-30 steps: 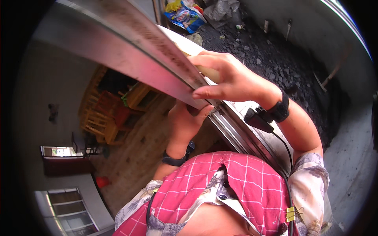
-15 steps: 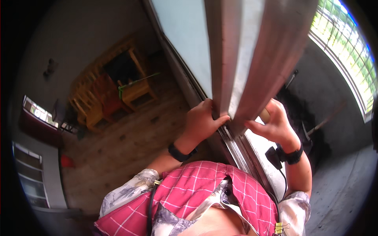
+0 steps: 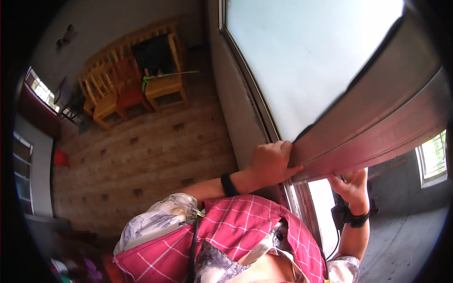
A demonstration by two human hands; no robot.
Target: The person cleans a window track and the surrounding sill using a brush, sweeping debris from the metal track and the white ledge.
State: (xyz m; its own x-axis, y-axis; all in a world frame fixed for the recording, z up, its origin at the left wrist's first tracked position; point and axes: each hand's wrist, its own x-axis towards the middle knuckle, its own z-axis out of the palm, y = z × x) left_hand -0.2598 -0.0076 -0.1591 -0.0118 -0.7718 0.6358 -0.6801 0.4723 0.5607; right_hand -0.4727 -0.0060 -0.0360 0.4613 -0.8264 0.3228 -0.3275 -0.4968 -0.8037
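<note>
A broad brownish metal window frame (image 3: 377,127) slants from my hands to the upper right. My left hand (image 3: 270,162) is closed round its near left end, thumb on the front face. My right hand (image 3: 355,191) is at its lower edge, thumb against the metal, with the other fingers partly hidden behind it. A small rounded tan thing shows by those fingers, too little to name. A pale frosted pane (image 3: 306,61) fills the space above the frame. Below my hands runs a metal sill track (image 3: 293,195).
At the far left, wooden chairs (image 3: 106,106) and a red chair (image 3: 127,87) stand by the wall on a tiled floor (image 3: 141,155). A green-handled tool (image 3: 155,76) lies across one chair. A barred window (image 3: 432,158) is at the right, above a grey surface (image 3: 396,236).
The frame has swung from nearly upright to a slant toward the right, showing its broad face. Both hands have moved right and lower with it. More of the frosted pane shows.
</note>
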